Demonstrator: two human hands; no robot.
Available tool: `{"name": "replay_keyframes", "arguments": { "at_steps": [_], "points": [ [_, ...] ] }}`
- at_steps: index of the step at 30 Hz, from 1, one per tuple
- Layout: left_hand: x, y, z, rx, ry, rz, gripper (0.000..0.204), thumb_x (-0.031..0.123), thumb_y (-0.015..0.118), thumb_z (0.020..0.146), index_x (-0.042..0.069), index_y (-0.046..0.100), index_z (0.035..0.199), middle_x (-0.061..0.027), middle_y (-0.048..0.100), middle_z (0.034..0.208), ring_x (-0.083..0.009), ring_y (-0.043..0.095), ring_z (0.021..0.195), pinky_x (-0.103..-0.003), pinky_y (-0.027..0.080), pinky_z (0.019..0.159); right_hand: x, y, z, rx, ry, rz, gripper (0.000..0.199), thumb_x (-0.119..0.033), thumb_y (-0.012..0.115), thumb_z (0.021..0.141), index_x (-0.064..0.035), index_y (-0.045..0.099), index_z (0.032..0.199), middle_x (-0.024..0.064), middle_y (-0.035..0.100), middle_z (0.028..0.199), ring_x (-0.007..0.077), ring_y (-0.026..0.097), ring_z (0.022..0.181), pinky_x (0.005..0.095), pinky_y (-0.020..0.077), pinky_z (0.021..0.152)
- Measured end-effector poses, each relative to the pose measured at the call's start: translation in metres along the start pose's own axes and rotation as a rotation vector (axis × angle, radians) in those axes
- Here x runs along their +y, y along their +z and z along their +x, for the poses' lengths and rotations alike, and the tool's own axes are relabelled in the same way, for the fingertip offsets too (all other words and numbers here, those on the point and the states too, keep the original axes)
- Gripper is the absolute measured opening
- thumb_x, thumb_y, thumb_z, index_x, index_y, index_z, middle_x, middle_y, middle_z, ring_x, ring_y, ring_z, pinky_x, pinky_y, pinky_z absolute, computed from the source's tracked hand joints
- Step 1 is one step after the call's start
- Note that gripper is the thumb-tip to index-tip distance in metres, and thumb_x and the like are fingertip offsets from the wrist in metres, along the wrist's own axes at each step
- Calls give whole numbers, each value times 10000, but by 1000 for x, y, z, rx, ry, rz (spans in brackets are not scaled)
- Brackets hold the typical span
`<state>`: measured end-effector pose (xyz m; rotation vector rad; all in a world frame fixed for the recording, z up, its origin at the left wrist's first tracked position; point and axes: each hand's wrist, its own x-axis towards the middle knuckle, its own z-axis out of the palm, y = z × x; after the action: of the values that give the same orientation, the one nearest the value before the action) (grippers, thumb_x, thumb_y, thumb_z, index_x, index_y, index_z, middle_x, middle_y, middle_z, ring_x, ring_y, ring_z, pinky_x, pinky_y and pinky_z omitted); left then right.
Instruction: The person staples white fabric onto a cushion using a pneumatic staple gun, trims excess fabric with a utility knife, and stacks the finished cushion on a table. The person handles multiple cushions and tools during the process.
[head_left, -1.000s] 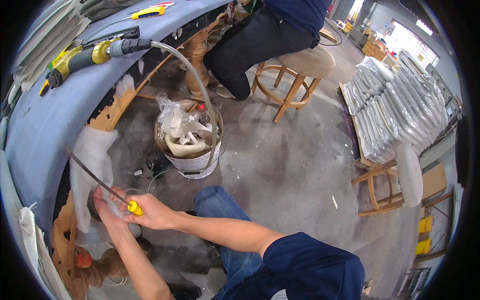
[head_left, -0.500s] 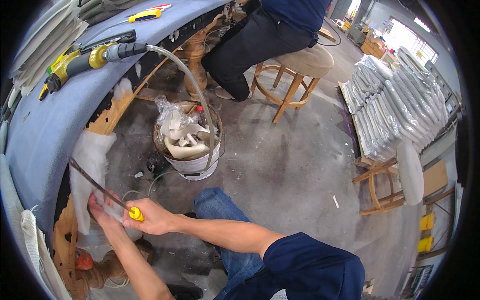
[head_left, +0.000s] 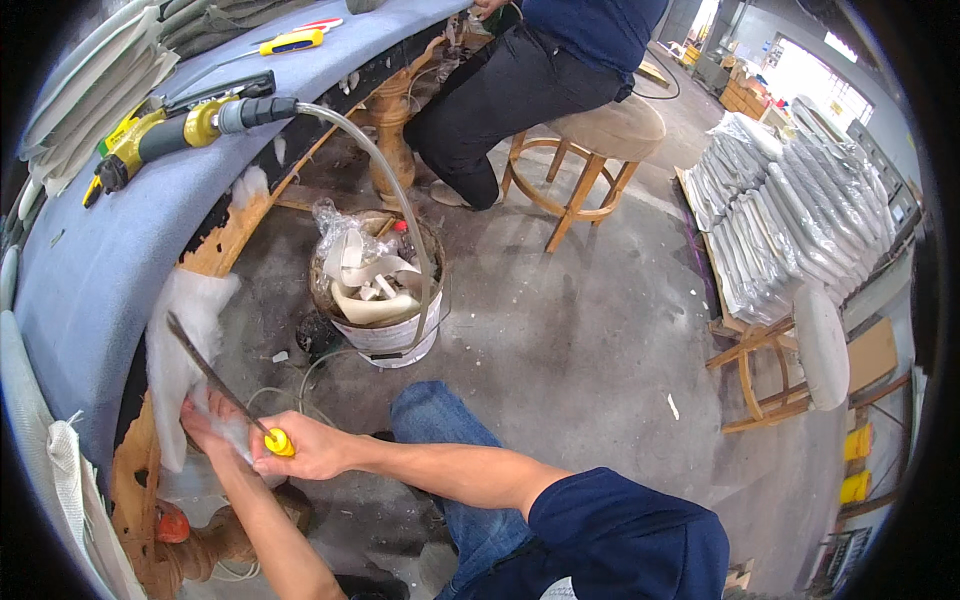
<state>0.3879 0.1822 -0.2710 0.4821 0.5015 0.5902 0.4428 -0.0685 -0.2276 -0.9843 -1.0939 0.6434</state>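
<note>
My right hand (head_left: 312,446) is closed round the yellow handle of a long screwdriver (head_left: 215,378). Its dark shaft points up and left, and the tip lies over a sheet of white wadding (head_left: 180,320). That wadding hangs from the edge of the blue padded tabletop (head_left: 95,260). Just left of the screwdriver handle, my left hand (head_left: 208,425) is closed on the lower part of the wadding, with white fluff showing between its fingers. Part of the left hand is hidden by the wadding and the screwdriver.
On the blue top lie a yellow-black air tool (head_left: 165,138) with a clear hose, and another screwdriver (head_left: 290,42). A scrap-filled bucket (head_left: 400,345) stands on the floor. Beyond it, a co-worker (head_left: 530,100) sits on a stool (head_left: 610,130). Plastic-wrapped pads (head_left: 780,210) are stacked at right.
The screwdriver's tip has come away from the blue top's edge, moving right over the wadding. Both hands have shifted slightly right. A co-worker's hand now shows at the far table edge.
</note>
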Motion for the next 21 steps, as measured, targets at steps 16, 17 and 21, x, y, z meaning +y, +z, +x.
{"name": "replay_keyframes", "arguments": {
  "at_steps": [16,17,21],
  "points": [
    [-55,41,-77,108,388,554,611,416,667,996,27,513,1442,-176,507,1451,-258,564,1242,-450,461,1046,14,1,5,176,-167,-293,213,-120,762,927,-21,583,986,163,649,960,356,641,873,421,511,784],
    [-58,40,-72,207,436,584,602,408,687,990,17,518,1415,-164,541,1361,-243,587,1140,-434,486,964,15,4,2,161,-153,-296,214,-112,762,924,-22,580,993,163,651,952,359,643,867,421,512,781],
    [-49,49,-63,435,469,622,577,387,762,945,11,567,1337,-102,589,1141,-182,596,831,-377,516,729,5,6,3,89,-68,-292,195,-71,758,904,-21,587,982,145,666,912,339,658,835,413,521,762]
  ]
}}
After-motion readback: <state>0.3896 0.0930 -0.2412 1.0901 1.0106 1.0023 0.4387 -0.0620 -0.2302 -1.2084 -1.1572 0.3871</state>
